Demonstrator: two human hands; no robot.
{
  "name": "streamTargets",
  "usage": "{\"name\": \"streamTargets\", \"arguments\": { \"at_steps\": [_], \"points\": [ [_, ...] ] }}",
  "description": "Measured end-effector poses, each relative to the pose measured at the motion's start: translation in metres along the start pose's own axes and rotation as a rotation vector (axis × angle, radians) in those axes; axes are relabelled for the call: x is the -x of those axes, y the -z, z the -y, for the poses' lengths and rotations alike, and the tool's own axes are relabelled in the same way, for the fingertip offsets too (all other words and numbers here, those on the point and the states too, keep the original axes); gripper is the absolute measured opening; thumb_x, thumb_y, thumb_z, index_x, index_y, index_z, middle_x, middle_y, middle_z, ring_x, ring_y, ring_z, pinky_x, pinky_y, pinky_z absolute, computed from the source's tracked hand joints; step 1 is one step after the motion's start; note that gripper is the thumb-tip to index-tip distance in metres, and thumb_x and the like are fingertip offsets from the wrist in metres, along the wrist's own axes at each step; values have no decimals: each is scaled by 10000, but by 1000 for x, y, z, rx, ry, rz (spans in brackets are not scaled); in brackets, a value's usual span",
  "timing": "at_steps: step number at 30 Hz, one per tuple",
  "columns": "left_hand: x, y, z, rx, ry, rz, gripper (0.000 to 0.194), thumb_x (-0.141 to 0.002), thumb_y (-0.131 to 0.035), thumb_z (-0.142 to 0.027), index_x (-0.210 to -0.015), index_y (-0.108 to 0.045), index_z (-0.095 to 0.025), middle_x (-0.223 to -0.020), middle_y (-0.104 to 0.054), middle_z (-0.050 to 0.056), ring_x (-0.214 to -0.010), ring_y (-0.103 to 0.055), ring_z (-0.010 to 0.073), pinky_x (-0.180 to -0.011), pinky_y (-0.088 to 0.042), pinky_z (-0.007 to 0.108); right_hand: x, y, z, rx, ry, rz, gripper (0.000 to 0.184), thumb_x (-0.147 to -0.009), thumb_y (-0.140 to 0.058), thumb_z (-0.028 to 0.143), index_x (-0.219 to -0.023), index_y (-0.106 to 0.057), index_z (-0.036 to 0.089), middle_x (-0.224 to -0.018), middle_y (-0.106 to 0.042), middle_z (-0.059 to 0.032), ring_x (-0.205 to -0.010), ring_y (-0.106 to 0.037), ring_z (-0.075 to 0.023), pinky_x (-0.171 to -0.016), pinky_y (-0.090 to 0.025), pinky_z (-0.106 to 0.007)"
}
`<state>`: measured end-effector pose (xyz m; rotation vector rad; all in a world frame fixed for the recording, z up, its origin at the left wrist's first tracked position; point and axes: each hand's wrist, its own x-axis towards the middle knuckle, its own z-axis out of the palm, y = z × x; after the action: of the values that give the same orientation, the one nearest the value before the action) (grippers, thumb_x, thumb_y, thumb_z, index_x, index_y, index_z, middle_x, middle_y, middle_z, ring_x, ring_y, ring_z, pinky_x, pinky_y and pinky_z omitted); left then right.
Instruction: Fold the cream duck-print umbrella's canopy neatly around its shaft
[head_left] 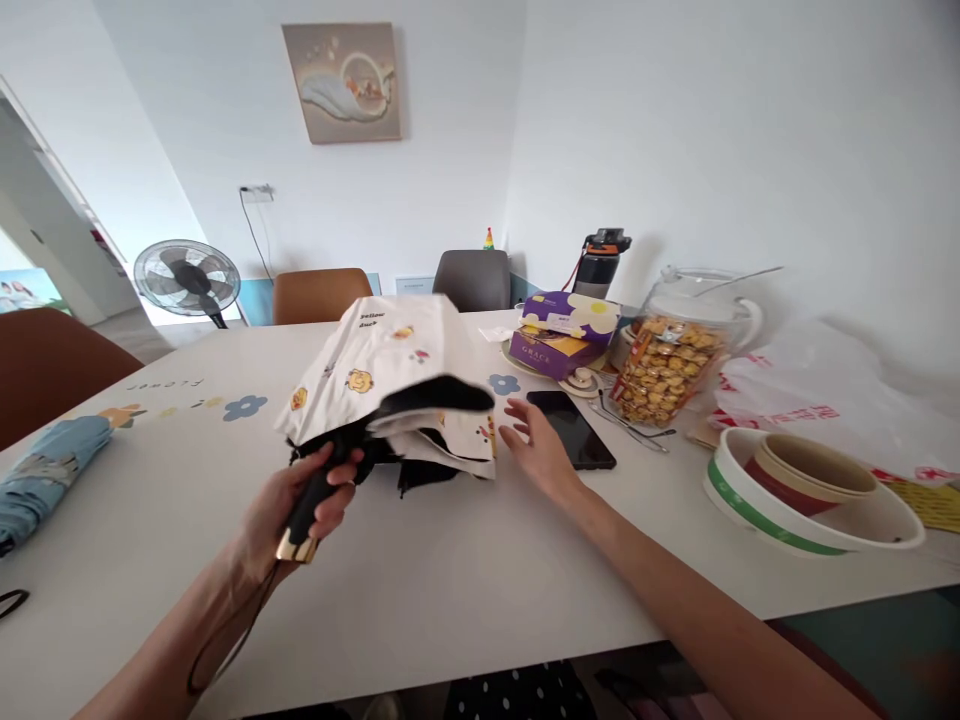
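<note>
My left hand [326, 495] is wrapped round the black handle of a folding umbrella [405, 350]. Its canopy is white with yellow duck prints and a black underside, and hangs in loose folds above the table, pointing away from me. A gold-coloured cap ends the handle, and a dark wrist cord dangles from it along my forearm. To the right of the canopy, my right hand [536, 450] has its fingers spread and holds nothing. It is close to the canopy's right edge and beside a black phone [571, 428] lying on the table.
A folded light-blue umbrella [52, 475] lies at the left. On the right are glasses [637, 425], a jar of snacks [660, 360], purple boxes [559, 345], a bottle [600, 262], paper bowls [814, 490] and a plastic bag [825, 390]. Chairs [480, 280] and a fan [187, 278] stand beyond the table.
</note>
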<state>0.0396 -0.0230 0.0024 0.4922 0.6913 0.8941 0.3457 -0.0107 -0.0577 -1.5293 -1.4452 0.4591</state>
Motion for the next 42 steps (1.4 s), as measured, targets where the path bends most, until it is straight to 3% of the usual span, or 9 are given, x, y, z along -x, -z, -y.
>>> {"name": "streamTargets", "arguments": {
  "at_steps": [8,15,18,20,24,29,33,36,42],
  "points": [
    [-38,-4,39,-490,-86,-300,195,-820,-488,-337,-728,-483,-166,-594,-483,-6,-374,-442,92,-308,-338,214,-11,19,59,120,293,-332,337,-851,-455,297,-1174,-485,206,-1309,-470,-93,-1241,-405,-228,-1004,-353,-446],
    [-45,8,47,-722,-241,-356,247,-796,-487,-391,-665,-481,-182,-452,-482,-9,-355,-437,116,-331,-343,228,3,-25,129,482,860,42,360,-903,-331,188,-1241,-452,208,-1405,-389,-52,-1363,-213,-213,-1109,-96,-504],
    [-45,16,44,-766,-317,-408,258,-800,-483,-395,-656,-467,-182,-443,-483,-11,-344,-449,124,-325,-344,230,-6,-50,148,507,943,141,419,-892,-283,124,-1284,-411,199,-1432,-354,-53,-1372,-189,-206,-1101,-40,-527],
    [-44,18,36,-630,-198,-392,231,-820,-462,-373,-697,-468,-178,-472,-484,-21,-340,-444,120,-316,-346,233,-19,-63,155,449,916,92,435,-886,-279,117,-1306,-375,176,-1445,-327,-79,-1373,-180,-200,-1100,-66,-518],
    [-42,15,18,-344,-39,-313,167,-846,-448,-281,-757,-486,-145,-571,-481,-27,-378,-442,82,-336,-371,214,-45,-77,158,355,773,53,411,-880,-315,154,-1286,-376,166,-1409,-373,-112,-1340,-264,-207,-1077,-156,-507],
    [-43,15,13,-251,-9,-299,156,-844,-467,-270,-767,-486,-135,-615,-475,-20,-408,-461,79,-347,-390,216,-57,-83,139,502,696,278,327,-898,-327,201,-1195,-460,170,-1169,-594,-99,-1113,-525,-203,-1064,-138,-508],
    [-42,17,12,-171,13,-287,155,-846,-466,-271,-775,-486,-134,-618,-463,-23,-408,-451,70,-340,-382,205,-61,-74,115,845,542,533,234,-869,-362,184,-912,-591,162,-832,-683,-85,-809,-634,-238,-911,-338,-477],
    [-41,18,10,-113,16,-266,148,-846,-466,-258,-778,-490,-129,-621,-461,-22,-413,-445,65,-340,-381,200,-57,-60,104,917,418,537,237,-857,-365,172,-818,-599,169,-780,-686,-80,-726,-640,-240,-814,-402,-434],
    [-41,16,8,-81,32,-267,157,-842,-468,-276,-770,-494,-138,-623,-469,-26,-405,-454,66,-342,-395,197,-22,-60,113,651,920,353,296,-854,-487,249,-1131,-523,153,-1134,-615,-121,-1082,-550,-236,-1052,-190,-528]
  ]
}}
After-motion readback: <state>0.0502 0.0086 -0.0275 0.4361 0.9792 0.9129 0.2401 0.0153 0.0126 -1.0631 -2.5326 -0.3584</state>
